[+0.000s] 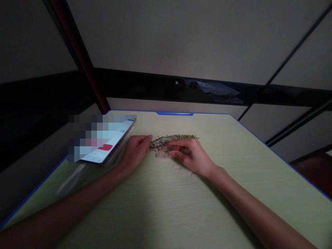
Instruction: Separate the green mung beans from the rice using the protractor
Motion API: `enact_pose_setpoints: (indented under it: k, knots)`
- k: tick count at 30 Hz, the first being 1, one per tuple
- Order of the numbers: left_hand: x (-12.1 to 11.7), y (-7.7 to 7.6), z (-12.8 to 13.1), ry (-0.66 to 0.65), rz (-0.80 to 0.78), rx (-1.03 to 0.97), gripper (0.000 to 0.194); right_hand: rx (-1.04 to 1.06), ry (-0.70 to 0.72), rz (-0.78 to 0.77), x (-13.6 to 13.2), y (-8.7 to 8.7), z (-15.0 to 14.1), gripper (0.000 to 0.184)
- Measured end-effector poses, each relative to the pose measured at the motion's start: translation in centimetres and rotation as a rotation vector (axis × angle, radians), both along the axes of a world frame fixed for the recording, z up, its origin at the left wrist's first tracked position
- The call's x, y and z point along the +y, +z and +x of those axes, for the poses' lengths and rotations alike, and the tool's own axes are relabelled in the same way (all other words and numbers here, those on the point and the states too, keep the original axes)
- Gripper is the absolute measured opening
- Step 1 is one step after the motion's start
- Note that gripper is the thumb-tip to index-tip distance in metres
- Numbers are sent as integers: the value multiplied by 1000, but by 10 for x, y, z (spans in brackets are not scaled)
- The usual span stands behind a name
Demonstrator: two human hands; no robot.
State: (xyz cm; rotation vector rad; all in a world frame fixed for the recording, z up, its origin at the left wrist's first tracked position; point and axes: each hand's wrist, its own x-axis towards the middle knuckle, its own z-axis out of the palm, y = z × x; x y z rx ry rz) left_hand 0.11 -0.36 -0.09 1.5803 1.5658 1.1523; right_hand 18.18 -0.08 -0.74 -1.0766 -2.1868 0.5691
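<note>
A low spread of small green beans mixed with pale grains lies on the tabletop in front of me. My left hand rests at its left edge, fingers curled into a loose fist with the thumb on top; whatever is inside is hidden. Over the spread's middle, my right hand has its fingers bent and the thumb brought close to them, as in a pinch. Anything between those fingertips is too small and blurred to make out. Nearer me, below the right hand, is a thin patch of pale grains, resembling rice.
A lit tablet or large phone leans to the left of my left hand, partly pixelated, with a white cable beside it. Blue edging borders the light wooden table. Behind it stand pale panels and a dark shelf gap.
</note>
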Motion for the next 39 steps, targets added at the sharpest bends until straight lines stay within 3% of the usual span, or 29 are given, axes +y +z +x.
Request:
enact_pose_setpoints:
  k: [22,39]
  knots:
    - [-2,3,0,-8,-14,-10,39,66,-181,-61,-1,-5,0,28]
    - [0,-3,-2,-13,10,-20,37,19,-49,-44,7,1,-8,25]
